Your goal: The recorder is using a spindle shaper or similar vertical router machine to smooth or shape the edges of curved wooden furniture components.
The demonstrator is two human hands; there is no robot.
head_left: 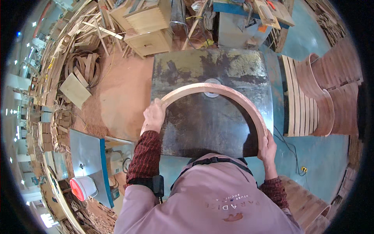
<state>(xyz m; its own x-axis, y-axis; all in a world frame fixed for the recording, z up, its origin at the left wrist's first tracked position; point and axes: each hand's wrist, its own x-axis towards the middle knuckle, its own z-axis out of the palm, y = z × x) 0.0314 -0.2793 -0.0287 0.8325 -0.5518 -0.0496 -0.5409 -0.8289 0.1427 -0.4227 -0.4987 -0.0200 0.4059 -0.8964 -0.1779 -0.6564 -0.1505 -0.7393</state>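
A curved wooden strip (187, 91), bent into a wide half-round arch, spans the dark metal machine table (210, 128) in front of me. My left hand (154, 116) is wrapped round its left end, and my right hand (268, 148) grips the right end near the table's right edge. At its top the arch passes over a pale round plate (212, 94) set in the tabletop, hiding part of it. Dark stains and worn shiny patches mark the metal surface. Whether the strip rests flat on the table, I cannot tell.
Bent wooden panels (337, 74) and a slatted stack (300, 97) stand on the right. A cord with a yellow plug (304, 169) lies on the floor. At left are a lidded bucket (87, 187), a side table (89, 160) and wood scraps. Wooden boxes (148, 41) stand beyond.
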